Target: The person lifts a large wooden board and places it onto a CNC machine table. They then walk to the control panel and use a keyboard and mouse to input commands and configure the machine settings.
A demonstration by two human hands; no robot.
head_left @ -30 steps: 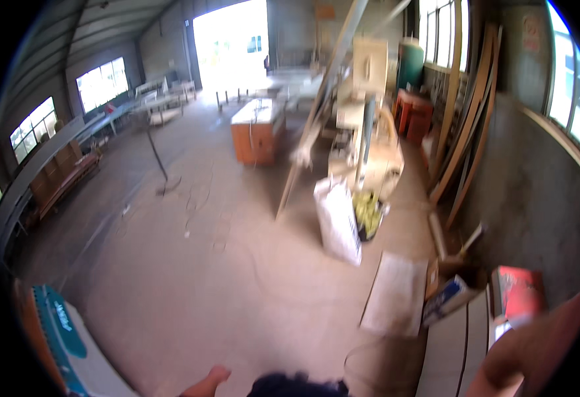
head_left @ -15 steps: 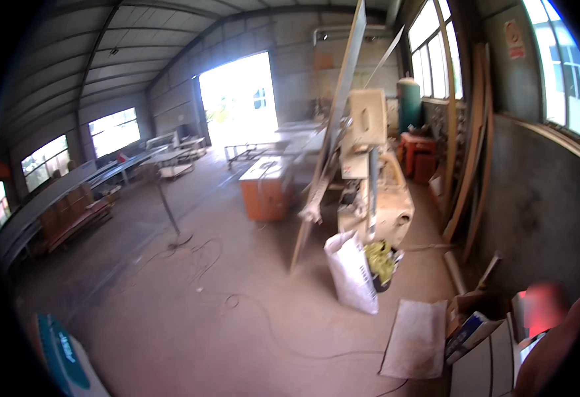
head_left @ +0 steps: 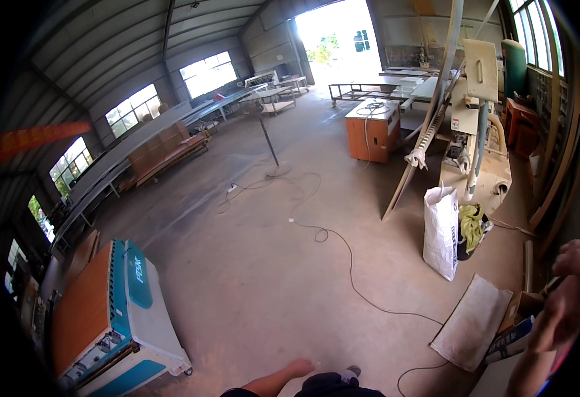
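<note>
At the lower edge my left hand (head_left: 300, 368) hangs low over the concrete floor, close to a shoe (head_left: 353, 372). It looks small and blunt, and its fingers cannot be made out. My right hand (head_left: 576, 261) is raised at the right rim, above the cardboard box and the mat. Its fingers are curled in, and no object shows in them. A white woven sack (head_left: 441, 231) stands upright to the left of that hand, beside a dark bin (head_left: 470, 238) with yellow-green cloth in it.
A thin black cable (head_left: 351, 271) winds over the floor toward a pale mat (head_left: 472, 322). An orange, teal and white wheeled machine (head_left: 151, 317) stands at lower left. Farther back are an orange cabinet (head_left: 369, 135), a cream machine (head_left: 482, 159) and a slanted long board (head_left: 401, 188).
The view has swung left and down, bringing the wheeled machine and my left hand into sight. My right forearm has risen, and its hand now shows at the right rim.
</note>
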